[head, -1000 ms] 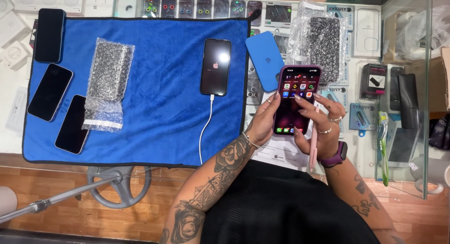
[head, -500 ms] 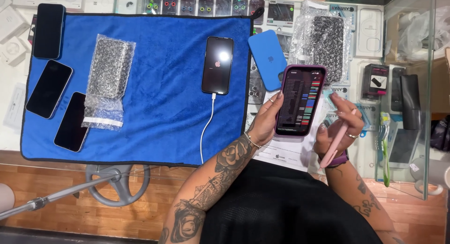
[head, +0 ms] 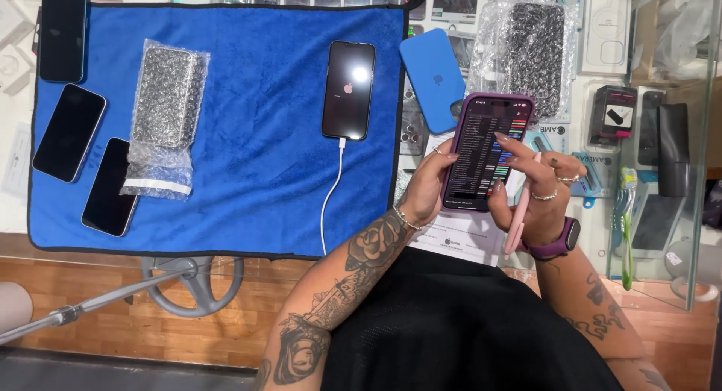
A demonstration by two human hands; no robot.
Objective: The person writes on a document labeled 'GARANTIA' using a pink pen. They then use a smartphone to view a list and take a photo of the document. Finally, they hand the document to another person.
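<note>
Glass counter (head: 677,233) over a wood floor, with a blue microfibre cloth (head: 256,135) spread across its left part and small boxed accessories under the glass on the right. Left hand (head: 425,188) grips the purple-cased smartphone (head: 485,152) from its left edge, fingers (head: 444,152) wrapped narrow around the side, screen lit with rows of small text. Right hand (head: 538,199) is just right of that phone: forefinger tip touches the screen, remaining fingers are curled around a pink pen (head: 519,218) that hangs down past the wrist; purple watch band on that wrist. Phone is held up off the counter, between both hands, above a white printed sheet (head: 459,237).

Past the left fingers, on the cloth: a black smartphone with lit screen (head: 348,90) plugged to a white cable (head: 331,195). Just above the held phone, a blue silicone phone case (head: 432,79), tilted, and a bubble-wrapped dark phone (head: 530,56). Far left of the fingers: another bubble-wrap pouch (head: 162,113) and three dark-screened phones (head: 71,131) on the cloth edge. Right of the right fingers, a green toothbrush (head: 624,210) on the glass.
</note>
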